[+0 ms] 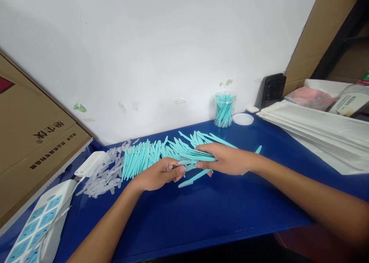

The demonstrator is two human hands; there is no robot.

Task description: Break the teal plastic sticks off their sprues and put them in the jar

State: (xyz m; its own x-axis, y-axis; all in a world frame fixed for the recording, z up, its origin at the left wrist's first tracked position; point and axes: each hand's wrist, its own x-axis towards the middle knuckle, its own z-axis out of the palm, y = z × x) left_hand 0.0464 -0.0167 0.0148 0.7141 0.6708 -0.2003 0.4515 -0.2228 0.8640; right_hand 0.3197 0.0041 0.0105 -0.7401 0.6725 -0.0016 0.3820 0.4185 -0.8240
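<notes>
My right hand [230, 159] is closed round a bunch of turquoise eyebrow razors [198, 155], their tips pointing left. Close beside it, my left hand [161, 174] pinches small translucent caps [170, 167] between thumb and fingers, touching the end of one razor; how many caps I cannot tell. Beneath the right hand another razor [192, 179] slants across, partly hidden by the fingers. A long row of razors [141, 159] lies behind both hands. Loose translucent caps [105, 176] are heaped left of that row.
At the wall stands a clear jar [224, 111] of razors, its white lid [243, 119] beside it. One razor [258, 149] lies apart on the blue table [184, 220]. White bags [319, 128] are stacked right; a power strip [40, 224] and carton [34, 136] stand left.
</notes>
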